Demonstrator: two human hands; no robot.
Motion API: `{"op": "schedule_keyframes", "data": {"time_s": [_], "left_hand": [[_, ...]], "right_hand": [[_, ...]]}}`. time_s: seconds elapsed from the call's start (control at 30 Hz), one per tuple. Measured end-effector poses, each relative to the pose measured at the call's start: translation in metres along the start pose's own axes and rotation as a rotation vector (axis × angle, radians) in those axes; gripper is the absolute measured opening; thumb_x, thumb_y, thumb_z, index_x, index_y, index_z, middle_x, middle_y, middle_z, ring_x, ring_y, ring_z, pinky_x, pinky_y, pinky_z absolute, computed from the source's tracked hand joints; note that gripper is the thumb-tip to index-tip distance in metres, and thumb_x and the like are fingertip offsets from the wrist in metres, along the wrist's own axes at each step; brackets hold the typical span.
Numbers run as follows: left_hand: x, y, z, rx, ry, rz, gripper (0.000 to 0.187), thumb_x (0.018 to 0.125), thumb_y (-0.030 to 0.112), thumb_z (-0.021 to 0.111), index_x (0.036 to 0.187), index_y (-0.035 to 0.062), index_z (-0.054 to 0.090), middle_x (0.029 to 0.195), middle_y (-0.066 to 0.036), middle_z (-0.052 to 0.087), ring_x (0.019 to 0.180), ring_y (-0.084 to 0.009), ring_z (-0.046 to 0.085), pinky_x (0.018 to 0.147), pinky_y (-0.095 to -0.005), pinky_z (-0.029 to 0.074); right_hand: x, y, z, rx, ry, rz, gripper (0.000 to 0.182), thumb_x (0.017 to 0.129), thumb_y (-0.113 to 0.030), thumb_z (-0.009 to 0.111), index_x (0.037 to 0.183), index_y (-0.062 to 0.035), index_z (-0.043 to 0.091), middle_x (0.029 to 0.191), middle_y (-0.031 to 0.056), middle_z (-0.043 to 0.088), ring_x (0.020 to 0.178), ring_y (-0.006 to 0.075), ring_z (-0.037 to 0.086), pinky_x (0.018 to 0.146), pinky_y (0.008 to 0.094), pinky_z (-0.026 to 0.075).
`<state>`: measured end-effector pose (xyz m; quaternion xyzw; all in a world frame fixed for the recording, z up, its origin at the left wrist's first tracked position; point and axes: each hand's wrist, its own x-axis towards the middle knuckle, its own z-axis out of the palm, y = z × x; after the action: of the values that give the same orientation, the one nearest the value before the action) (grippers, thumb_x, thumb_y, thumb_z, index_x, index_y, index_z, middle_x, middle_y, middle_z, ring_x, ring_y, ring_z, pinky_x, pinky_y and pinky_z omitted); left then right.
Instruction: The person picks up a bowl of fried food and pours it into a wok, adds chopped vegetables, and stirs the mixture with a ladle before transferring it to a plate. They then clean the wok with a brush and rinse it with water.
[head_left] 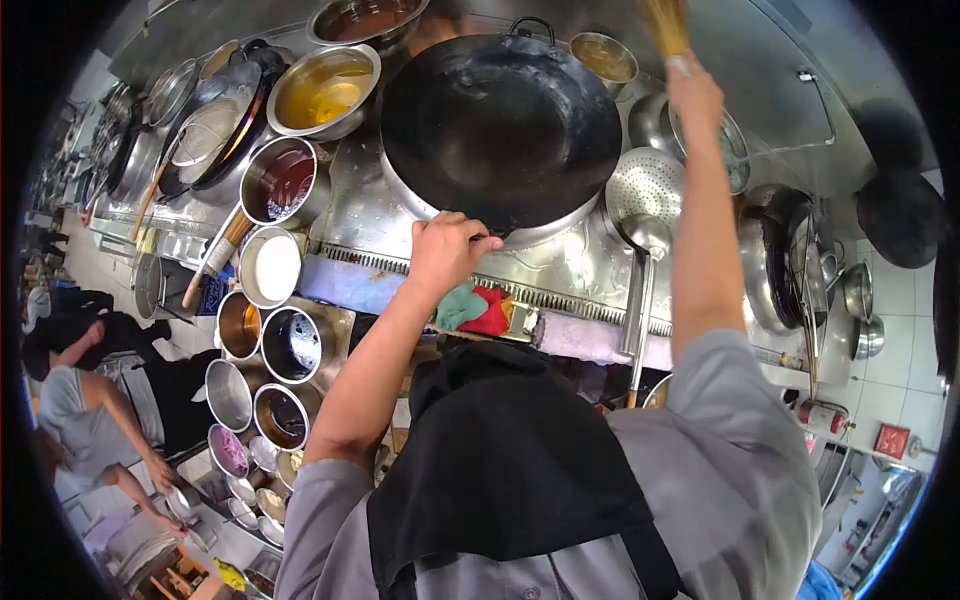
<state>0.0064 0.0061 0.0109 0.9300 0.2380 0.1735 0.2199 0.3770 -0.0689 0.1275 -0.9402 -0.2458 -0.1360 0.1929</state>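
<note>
A big black wok [495, 125] sits on the burner in front of me, with a loop handle at its far rim. My left hand [450, 252] is closed at the wok's near edge, its thumb along the rim. Up at the far right, my right hand [693, 92] is closed around a bamboo wok brush [664, 25], bristles pointing up and away from the wok. Below that arm, a perforated strainer [640, 182] and a ladle [648, 236] rest on the steel counter, their handles toward me.
Left of the wok stand a bowl of yellow oil [325, 92], a pot of dark red sauce [286, 186] and several seasoning pots. Folded cloths [476, 308] lie along the front edge. A co-worker [95, 400] handles metal bowls at the far left. Stacked pans [780, 255] stand right.
</note>
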Motion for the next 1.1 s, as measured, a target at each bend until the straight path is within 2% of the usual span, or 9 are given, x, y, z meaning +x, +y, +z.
{"op": "schedule_keyframes", "data": {"time_s": [0.13, 0.3, 0.43, 0.5, 0.57, 0.63, 0.77, 0.9, 1.1], "left_hand": [[0.002, 0.004, -0.002, -0.006, -0.022, 0.004, 0.027, 0.074, 0.042, 0.067, 0.076, 0.0149, 0.070, 0.070, -0.002, 0.059, 0.077, -0.0219, 0.058, 0.068, -0.0400, 0.036], [-0.005, 0.003, 0.002, -0.041, 0.056, -0.040, 0.029, 0.072, 0.041, 0.069, 0.070, 0.0119, 0.068, 0.073, -0.003, 0.061, 0.083, -0.0221, 0.058, 0.069, -0.0412, 0.036], [-0.011, 0.003, 0.002, -0.208, 0.095, -0.019, 0.035, 0.076, 0.033, 0.069, 0.106, 0.0162, 0.063, 0.090, -0.007, 0.061, 0.092, -0.0255, 0.057, 0.077, -0.0422, 0.038], [-0.028, 0.009, -0.011, -0.257, 0.115, 0.028, 0.043, 0.079, 0.025, 0.067, 0.119, 0.0155, 0.055, 0.100, -0.009, 0.059, 0.096, -0.0285, 0.056, 0.081, -0.0425, 0.040], [-0.044, 0.010, -0.020, -0.467, 0.306, 0.110, 0.039, 0.080, 0.018, 0.065, 0.117, 0.0101, 0.056, 0.103, -0.011, 0.058, 0.096, -0.0295, 0.056, 0.083, -0.0409, 0.043], [-0.078, 0.002, -0.026, -0.596, 0.102, 0.101, 0.032, 0.081, 0.013, 0.062, 0.112, 0.0062, 0.058, 0.096, -0.011, 0.061, 0.092, -0.0277, 0.058, 0.083, -0.0368, 0.045], [-0.163, -0.033, 0.012, -0.786, -0.421, -0.256, 0.027, 0.084, 0.018, 0.064, 0.106, 0.0034, 0.059, 0.086, -0.009, 0.064, 0.080, -0.0168, 0.062, 0.074, -0.0312, 0.049], [-0.264, -0.100, 0.107, -0.334, -0.853, -0.400, 0.034, 0.085, 0.035, 0.057, 0.107, 0.0097, 0.063, 0.103, -0.017, 0.064, 0.096, -0.0310, 0.062, 0.083, -0.0402, 0.048], [-0.254, -0.119, 0.126, 0.075, -1.160, -0.335, 0.043, 0.085, 0.041, 0.052, 0.110, 0.0081, 0.062, 0.111, -0.017, 0.061, 0.108, -0.0338, 0.056, 0.092, -0.0426, 0.045]], "right_hand": [[-0.118, -0.046, 0.059, -0.395, -0.613, -0.504, 0.023, 0.074, -0.017, 0.056, 0.091, -0.0061, 0.068, 0.097, 0.0162, 0.066, 0.089, 0.0321, 0.064, 0.074, 0.0414, 0.052], [-0.112, 0.000, -0.020, 0.067, -1.108, -0.750, 0.047, 0.082, -0.042, 0.057, 0.121, -0.0159, 0.058, 0.111, 0.0160, 0.062, 0.107, 0.0284, 0.057, 0.093, 0.0412, 0.042], [-0.017, 0.051, -0.109, -0.524, -0.158, -0.105, 0.038, 0.086, -0.037, 0.051, 0.111, -0.0109, 0.063, 0.103, 0.0199, 0.063, 0.094, 0.0375, 0.061, 0.080, 0.0455, 0.050], [-0.011, 0.090, -0.140, -0.069, 0.191, -0.024, 0.043, 0.087, -0.033, 0.053, 0.124, -0.0122, 0.054, 0.099, 0.0165, 0.065, 0.083, 0.0312, 0.065, 0.071, 0.0403, 0.052], [-0.074, 0.080, -0.165, 0.182, 0.117, 0.081, 0.049, 0.087, -0.031, 0.054, 0.131, -0.0130, 0.046, 0.096, 0.0129, 0.065, 0.078, 0.0258, 0.063, 0.066, 0.0360, 0.051], [-0.144, 0.094, -0.166, 0.480, -0.046, 0.120, 0.068, 0.085, -0.023, 0.060, 0.143, -0.0146, 0.026, 0.098, 0.0056, 0.059, 0.072, 0.0134, 0.054, 0.055, 0.0255, 0.047], [-0.274, 0.115, -0.110, 0.603, -0.292, 0.240, 0.065, 0.078, -0.013, 0.063, 0.138, -0.0088, 0.037, 0.125, 0.0146, 0.053, 0.110, 0.0230, 0.053, 0.096, 0.0332, 0.039], [-0.342, 0.108, -0.048, 0.302, -0.763, 0.238, 0.056, 0.075, -0.017, 0.061, 0.128, -0.0065, 0.049, 0.119, 0.0205, 0.057, 0.112, 0.0317, 0.054, 0.094, 0.0350, 0.042], [-0.382, 0.116, -0.010, 0.359, -0.556, 0.061, 0.052, 0.078, -0.017, 0.062, 0.127, -0.0078, 0.048, 0.116, 0.0225, 0.057, 0.108, 0.0370, 0.053, 0.091, 0.0409, 0.043]]}}
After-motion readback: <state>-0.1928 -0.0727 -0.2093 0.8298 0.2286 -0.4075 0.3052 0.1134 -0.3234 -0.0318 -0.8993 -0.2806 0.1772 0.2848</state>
